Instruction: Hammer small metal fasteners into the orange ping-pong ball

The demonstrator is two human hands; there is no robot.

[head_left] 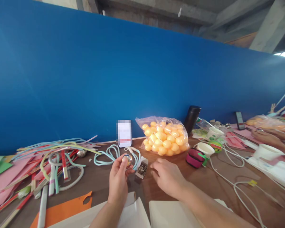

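Panelling of flat matte blue (pixel 109 79) backs the brown wooden tabletop (pixel 97 183). On it sits a clear crinkled plastic bag (pixel 165 135) of smooth orange balls, then a looped pale-blue cord (pixel 108 155) and a small open cardboard box (pixel 142 170) of dark metal bits. The left hand (pixel 118 180) pinches a shiny metal ball (pixel 128 159) between thumb and fingertips, raised over the cord - round, so no long axis. The right hand (pixel 167 177) hovers palm down just beside the box - loosely open, gripping nothing.
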